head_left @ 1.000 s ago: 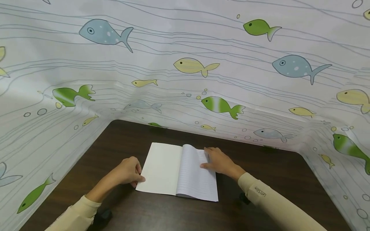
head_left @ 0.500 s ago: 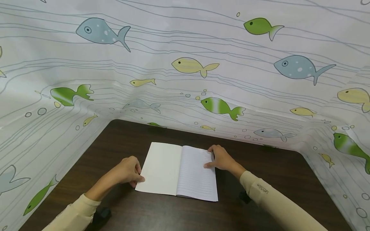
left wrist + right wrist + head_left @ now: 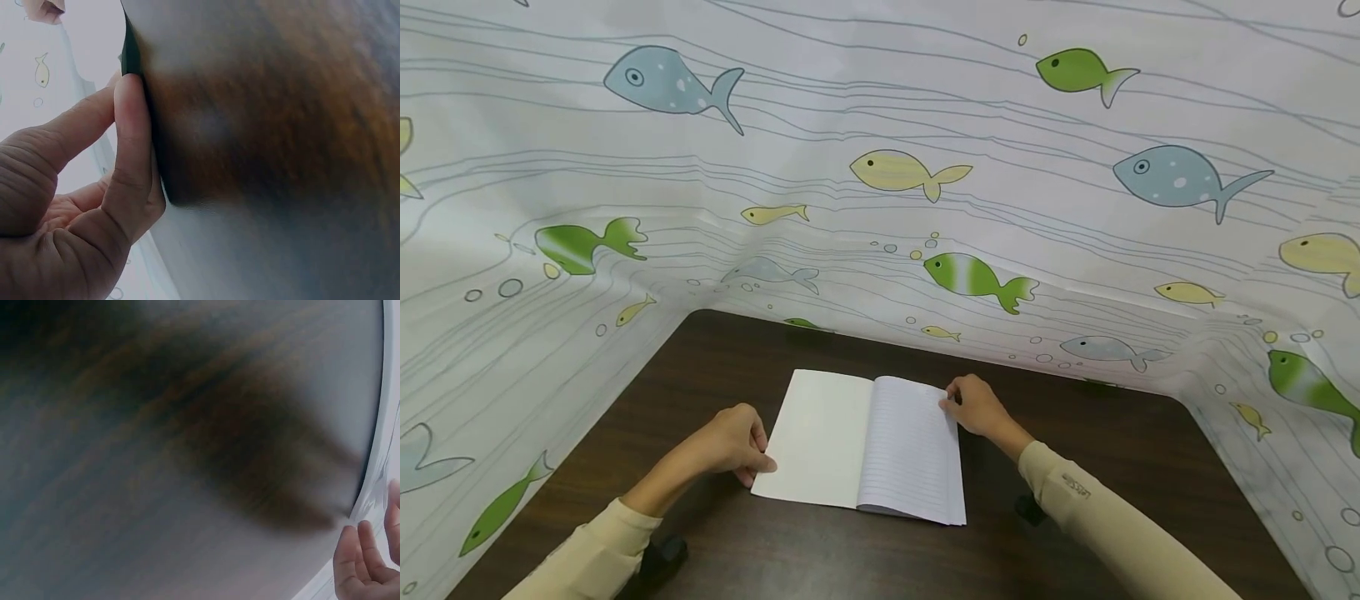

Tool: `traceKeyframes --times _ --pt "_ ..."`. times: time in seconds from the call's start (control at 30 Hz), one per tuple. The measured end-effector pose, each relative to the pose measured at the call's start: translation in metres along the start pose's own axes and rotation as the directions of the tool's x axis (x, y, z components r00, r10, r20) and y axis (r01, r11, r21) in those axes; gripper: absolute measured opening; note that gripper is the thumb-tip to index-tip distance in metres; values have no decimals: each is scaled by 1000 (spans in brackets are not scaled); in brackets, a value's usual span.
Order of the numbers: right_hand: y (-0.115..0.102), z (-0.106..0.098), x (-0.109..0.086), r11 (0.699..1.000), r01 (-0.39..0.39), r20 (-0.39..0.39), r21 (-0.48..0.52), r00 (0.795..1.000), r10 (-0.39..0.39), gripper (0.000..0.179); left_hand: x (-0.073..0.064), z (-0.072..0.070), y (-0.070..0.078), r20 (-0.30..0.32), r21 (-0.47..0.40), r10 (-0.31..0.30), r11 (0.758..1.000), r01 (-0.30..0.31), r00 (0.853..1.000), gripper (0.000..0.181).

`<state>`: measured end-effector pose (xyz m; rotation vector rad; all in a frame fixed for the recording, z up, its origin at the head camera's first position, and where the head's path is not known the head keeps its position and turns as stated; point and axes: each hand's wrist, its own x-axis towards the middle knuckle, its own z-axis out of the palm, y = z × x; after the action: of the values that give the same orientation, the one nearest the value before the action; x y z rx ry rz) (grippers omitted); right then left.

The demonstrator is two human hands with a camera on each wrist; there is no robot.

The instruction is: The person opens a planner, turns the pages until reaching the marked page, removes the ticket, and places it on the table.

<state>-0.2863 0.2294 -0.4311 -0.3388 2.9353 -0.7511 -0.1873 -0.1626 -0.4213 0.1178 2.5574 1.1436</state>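
An open notebook [image 3: 906, 450] lies on the dark table, with a blank cream left side and lined pages on the right. My left hand [image 3: 733, 442] pinches the left edge near its lower corner, thumb on top. From the left wrist view, the thumb and fingers of the left hand [image 3: 94, 187] close on a thin cover with a dark green outer side. My right hand [image 3: 981, 406] pinches the right edge of the lined page near its upper corner. That top page bows slightly, and its edge sits inside the sheets below. In the right wrist view only fingertips [image 3: 362, 556] show at the lower right.
Dark wood-grain table [image 3: 820, 550] surrounds the notebook. A white sheet printed with fish [image 3: 880, 233] stands behind and along both sides. Dark devices sit under both wrists, one at the left wrist [image 3: 662, 557].
The top lined page was strongly curled, then lay flat, and now bows a little again. My right hand shifted slightly right and its thumb and fingers came together. The left hand stays put.
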Motion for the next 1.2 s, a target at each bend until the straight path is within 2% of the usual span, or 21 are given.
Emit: traceKeyframes --times 0.27,0.47,0.57,0.87,1.2 --pt "0 -11 2 996 19 -69 83 998 -14 14 0 -1 -1 15 -12 6 1000 -6 1000 25" --pt "-8 -21 8 962 21 -41 271 999 -10 14 1 -2 -2 26 -17 2 1000 -1 1000 26" --pt "-13 -27 11 949 9 -23 316 1000 -2 16 2 -2 -3 31 -18 0 1000 1 1000 26" --pt "-34 -39 14 928 -2 10 371 1000 -2 22 1 -3 -4 33 -13 26 1000 -25 999 26" --pt "-67 -35 18 897 28 39 441 998 -51 22 1 -6 -5 61 -31 41 999 -39 997 25"
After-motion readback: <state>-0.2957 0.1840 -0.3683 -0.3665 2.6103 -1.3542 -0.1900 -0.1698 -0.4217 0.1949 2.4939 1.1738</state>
